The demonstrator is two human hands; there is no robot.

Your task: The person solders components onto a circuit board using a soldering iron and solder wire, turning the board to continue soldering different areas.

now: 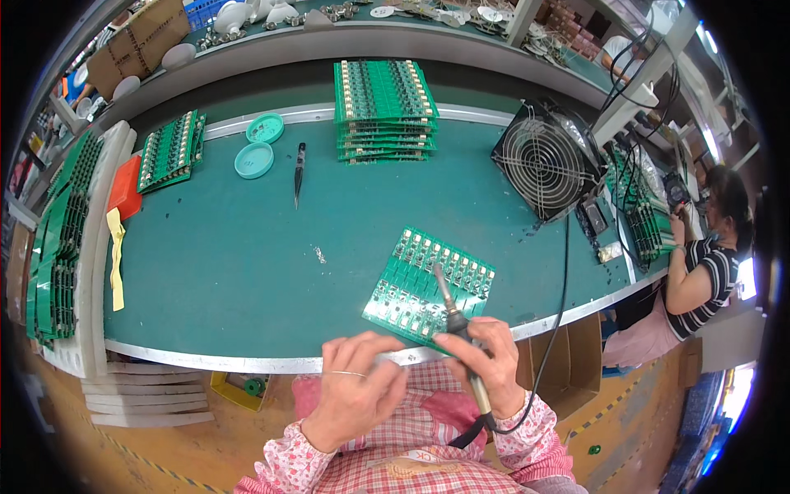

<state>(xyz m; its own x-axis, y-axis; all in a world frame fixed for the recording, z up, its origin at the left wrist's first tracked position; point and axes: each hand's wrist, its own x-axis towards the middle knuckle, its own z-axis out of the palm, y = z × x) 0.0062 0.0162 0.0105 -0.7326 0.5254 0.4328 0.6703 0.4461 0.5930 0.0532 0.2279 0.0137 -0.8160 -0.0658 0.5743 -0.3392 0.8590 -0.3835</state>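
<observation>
My right hand [491,362] grips a soldering iron [455,317] like a pen, its tip resting over a green circuit board panel [424,288] that lies tilted at the near edge of the green table [230,272]. The iron's black cord runs from my wrist up toward the fan. My left hand [355,391] hovers at the table's front edge just left of the iron, fingers curled toward a thin pale thing between fingertips; I cannot make out what it is.
A stack of green boards [383,111] sits at the back centre, a smaller stack [171,151] at the left, racks of boards [62,239] far left. Two teal lids [258,145], black tweezers [299,171], a desk fan [543,160]. Another person [699,272] works at the right.
</observation>
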